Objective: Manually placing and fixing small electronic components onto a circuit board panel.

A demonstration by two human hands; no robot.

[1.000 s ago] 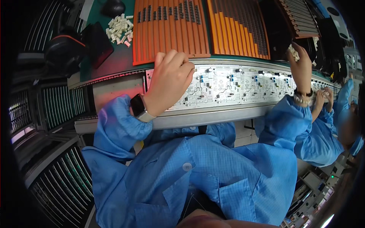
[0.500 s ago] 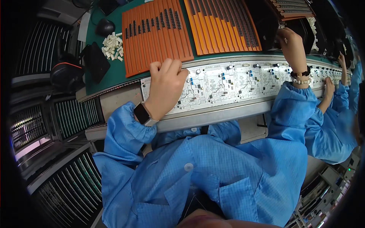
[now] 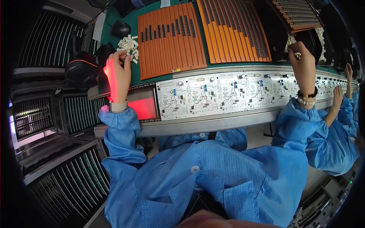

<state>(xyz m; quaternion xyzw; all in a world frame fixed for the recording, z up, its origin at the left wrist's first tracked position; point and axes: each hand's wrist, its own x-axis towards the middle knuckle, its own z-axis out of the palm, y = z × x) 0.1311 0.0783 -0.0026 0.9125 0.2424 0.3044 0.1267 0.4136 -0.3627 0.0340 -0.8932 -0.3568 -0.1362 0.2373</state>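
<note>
In the head view, I find the left hand [image 3: 119,72] no longer over the leftmost of the circuit boards [image 3: 201,97], where it was half a second ago; it has gone outward to the left and farther from the body. Its fingertips are now at the near side of a heap of white pieces [image 3: 129,43], fingers bent and drawn close to the thumb; I can't tell whether a piece is pinched there. A red glow now falls on that hand and on the bare bed [image 3: 142,104] to its right and nearer the body. The board it was covering lies in full sight.

My right hand [image 3: 304,62] remains by the dark box, fingers curled nearly closed, and pale pieces [image 3: 297,56] now show in their grasp.

For edges, I have the ribbed orange tray [image 3: 171,60] just right of the left hand, its side close to the heap, and a black mouse [image 3: 120,28] beyond the fingertips. The metal front rail [image 3: 213,121] runs on the body side of both hands. Between the hands, the space over the boards is open. The right hand is tighter, with a co-worker's hand [image 3: 337,98] farther right.
</note>
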